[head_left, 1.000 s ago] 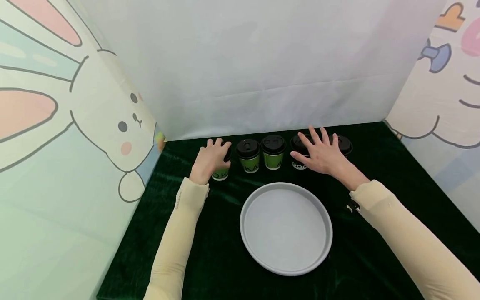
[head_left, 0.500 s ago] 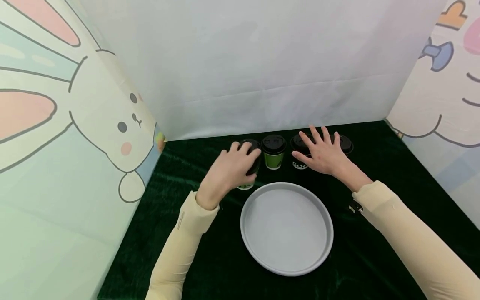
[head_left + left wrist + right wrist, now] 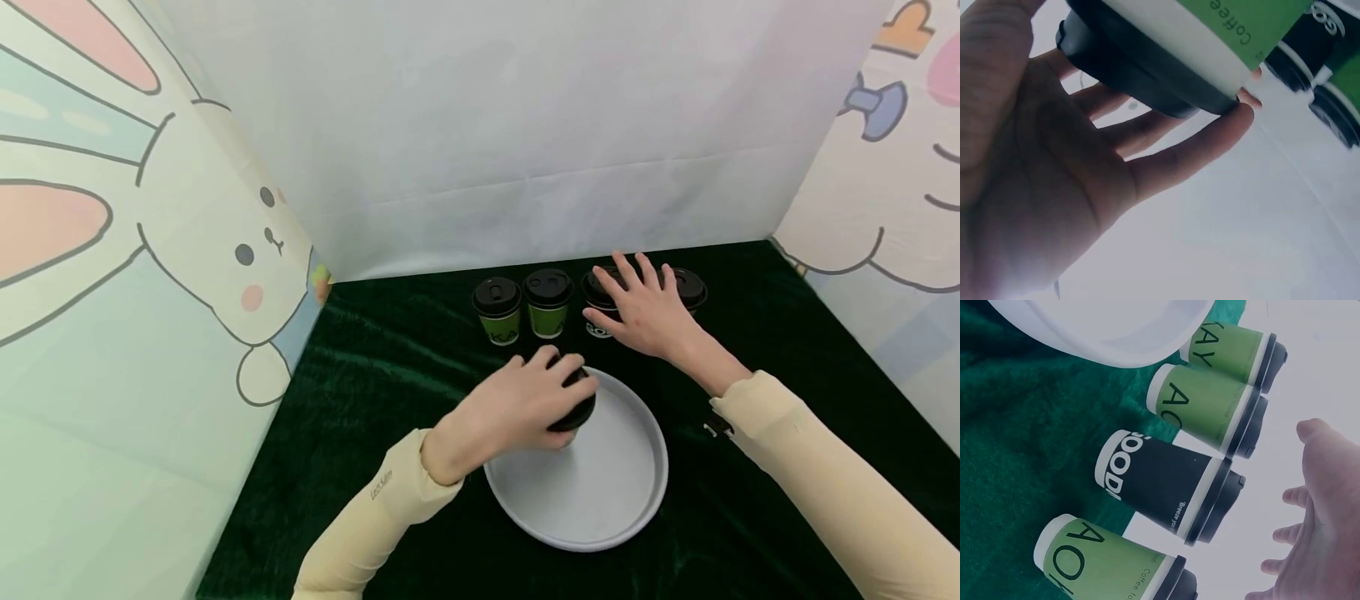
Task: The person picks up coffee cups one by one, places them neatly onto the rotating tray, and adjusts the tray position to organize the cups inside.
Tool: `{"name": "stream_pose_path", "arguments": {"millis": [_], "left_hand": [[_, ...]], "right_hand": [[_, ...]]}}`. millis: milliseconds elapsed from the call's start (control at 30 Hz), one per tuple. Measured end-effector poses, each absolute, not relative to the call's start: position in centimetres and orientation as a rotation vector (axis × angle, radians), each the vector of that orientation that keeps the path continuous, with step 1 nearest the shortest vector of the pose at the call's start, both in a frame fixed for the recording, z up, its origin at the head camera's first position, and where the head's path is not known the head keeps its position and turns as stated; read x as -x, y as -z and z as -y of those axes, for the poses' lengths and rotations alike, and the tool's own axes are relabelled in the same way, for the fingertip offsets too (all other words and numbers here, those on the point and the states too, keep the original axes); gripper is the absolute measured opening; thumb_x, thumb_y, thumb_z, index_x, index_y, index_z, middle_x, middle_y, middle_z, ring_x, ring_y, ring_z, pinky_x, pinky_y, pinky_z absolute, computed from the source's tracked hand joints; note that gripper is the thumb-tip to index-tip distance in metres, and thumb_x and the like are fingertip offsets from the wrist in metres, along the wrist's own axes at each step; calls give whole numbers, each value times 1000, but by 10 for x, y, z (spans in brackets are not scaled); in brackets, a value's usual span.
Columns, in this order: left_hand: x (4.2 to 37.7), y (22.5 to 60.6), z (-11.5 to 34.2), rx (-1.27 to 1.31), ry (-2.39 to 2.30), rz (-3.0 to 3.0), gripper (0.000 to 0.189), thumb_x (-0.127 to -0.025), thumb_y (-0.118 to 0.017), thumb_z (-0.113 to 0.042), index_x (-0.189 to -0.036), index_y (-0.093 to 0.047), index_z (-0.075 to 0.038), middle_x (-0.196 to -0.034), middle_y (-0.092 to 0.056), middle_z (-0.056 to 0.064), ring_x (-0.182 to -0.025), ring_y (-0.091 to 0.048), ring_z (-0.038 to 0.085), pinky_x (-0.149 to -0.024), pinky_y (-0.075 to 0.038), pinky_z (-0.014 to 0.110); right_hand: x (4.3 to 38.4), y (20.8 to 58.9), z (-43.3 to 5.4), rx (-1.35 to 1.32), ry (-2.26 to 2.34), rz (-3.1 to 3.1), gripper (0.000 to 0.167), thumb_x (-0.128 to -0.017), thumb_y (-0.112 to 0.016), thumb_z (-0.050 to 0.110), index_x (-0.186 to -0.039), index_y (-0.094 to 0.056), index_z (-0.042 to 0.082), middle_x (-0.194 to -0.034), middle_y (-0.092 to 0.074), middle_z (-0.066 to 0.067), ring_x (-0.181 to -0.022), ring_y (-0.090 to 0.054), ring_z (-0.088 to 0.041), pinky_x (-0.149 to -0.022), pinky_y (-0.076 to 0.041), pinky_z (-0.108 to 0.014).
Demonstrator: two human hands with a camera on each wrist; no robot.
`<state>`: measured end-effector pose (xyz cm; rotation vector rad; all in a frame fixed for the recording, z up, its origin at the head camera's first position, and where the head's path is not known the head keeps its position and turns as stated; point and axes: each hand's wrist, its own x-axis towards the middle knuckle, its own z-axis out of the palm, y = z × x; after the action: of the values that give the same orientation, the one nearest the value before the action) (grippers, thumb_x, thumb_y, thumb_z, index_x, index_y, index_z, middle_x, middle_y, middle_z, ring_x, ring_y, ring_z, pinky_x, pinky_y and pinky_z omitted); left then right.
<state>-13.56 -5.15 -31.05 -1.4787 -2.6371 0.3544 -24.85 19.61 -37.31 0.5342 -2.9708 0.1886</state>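
My left hand (image 3: 521, 404) grips a green paper coffee cup (image 3: 1235, 31) by its black lid (image 3: 579, 413). The cup is over the left back part of a round grey tray (image 3: 600, 492); whether its base touches the tray cannot be seen. My right hand (image 3: 648, 315) hovers with spread fingers by the lids of a black coffee cup (image 3: 1157, 478) and a green coffee cup (image 3: 1107, 559), holding nothing. Two more green coffee cups, one at left (image 3: 500, 312) and one beside it (image 3: 547, 307), stand upright in the same row.
Dark green velvet cloth (image 3: 360, 400) covers the table. A white backdrop (image 3: 525, 150) rises right behind the cups. Cartoon-printed panels flank the table, a rabbit panel (image 3: 217, 217) at left and another panel (image 3: 885, 192) at right.
My left hand has taken the leftmost green coffee cup from the row and carried it right and toward me, over the tray. The right hand has stayed nearly still.
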Motion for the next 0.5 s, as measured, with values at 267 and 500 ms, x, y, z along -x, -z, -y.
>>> {"name": "stream_pose_path", "arguments": {"millis": [267, 500], "left_hand": [[114, 328, 42, 1555, -394, 2545, 55, -93, -60, -58, -138, -53, -27, -133, -53, 0, -114, -56, 18, -72, -56, 31], [98, 332, 40, 1592, -439, 2497, 59, -90, -62, -63, -137, -52, -29, -130, -52, -2, -109, -54, 16, -65, -52, 26]], "right_hand": [[238, 374, -193, -573, -190, 2887, 75, -100, -53, 55, -159, -31, 14, -165, -14, -21, -148, -12, -50, -111, -12, -74], [225, 381, -189, -620, -223, 2783, 68, -100, -58, 48, -155, -40, 13, -164, -21, -20, -148, -18, -47, -112, -16, -70]]}}
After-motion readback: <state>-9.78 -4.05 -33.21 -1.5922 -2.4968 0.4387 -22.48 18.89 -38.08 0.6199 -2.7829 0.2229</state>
